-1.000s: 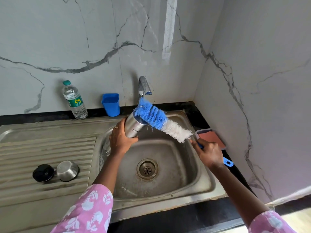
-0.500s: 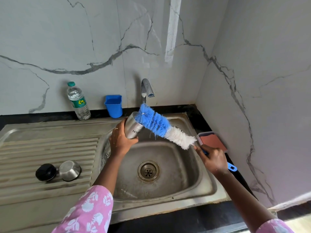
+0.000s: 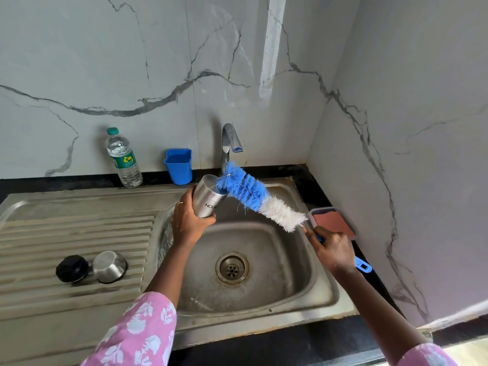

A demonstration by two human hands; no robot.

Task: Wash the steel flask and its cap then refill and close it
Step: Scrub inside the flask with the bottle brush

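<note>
Bristles of the long bottle brush (image 3: 260, 200), blue at the tip and white nearer the handle, are lying against the open mouth of the cylindrical stainless-steel flask (image 3: 208, 200). We cannot tell whether any of them are reaching inside. We are holding the flask tilted above the back left corner of the steel sink basin (image 3: 298, 286). Its mouth is pointing up and to the right, just below the curved chrome tap (image 3: 229, 140).

Our left hand (image 3: 188, 221) is wrapping round the flask's lower body, fingers curled tight against the steel. Our right hand (image 3: 334, 250) is gripping the brush's blue plastic handle above the basin's right edge. The looped end of the handle is sticking out beyond the hand.

The round black plastic cap (image 3: 71, 268) and the small round steel cup (image 3: 109, 266) are sitting just beside each other. They are near the front edge of the ribbed steel drainboard (image 3: 79, 233), well apart from the flask.

Along the back edge of the black counter (image 3: 314, 188), a clear plastic water bottle (image 3: 124, 158) with a green top is standing upright. A blue plastic tub (image 3: 179, 166) is standing between it and the tap. By the basin's right edge, a shallow grey tray (image 3: 311, 215) holding a pink sponge (image 3: 332, 221) is resting on the counter, near our right hand. We are wearing pink sleeves (image 3: 137, 331) with a white flower print.
</note>
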